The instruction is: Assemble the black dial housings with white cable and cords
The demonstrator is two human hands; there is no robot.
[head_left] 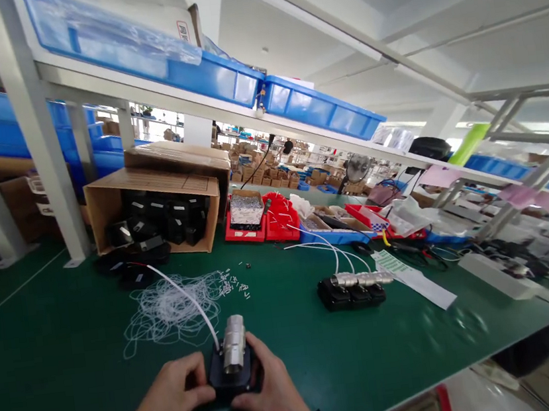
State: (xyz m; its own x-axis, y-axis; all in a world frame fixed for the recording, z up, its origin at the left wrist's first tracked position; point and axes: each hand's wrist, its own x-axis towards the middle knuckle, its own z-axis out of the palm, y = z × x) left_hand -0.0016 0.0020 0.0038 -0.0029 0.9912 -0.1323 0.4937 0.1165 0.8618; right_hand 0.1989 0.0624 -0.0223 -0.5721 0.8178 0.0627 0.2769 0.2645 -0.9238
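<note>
In front of me on the green table is a black square housing with a silver metal cylinder fitting on top. A white cable rises from its back and arches to the left. My right hand wraps the housing's right side, thumb at the near edge. My left hand has curled fingers, with thumb and fingertips at the housing's left edge; the exact grip is partly hidden. To the right stand several similar black housings in a row with metal fittings and white cables.
Behind my left hand lies a tangle of thin white string with small white bits. A cardboard box of black parts, red bins and a blue tray line the back. A paper sheet lies right.
</note>
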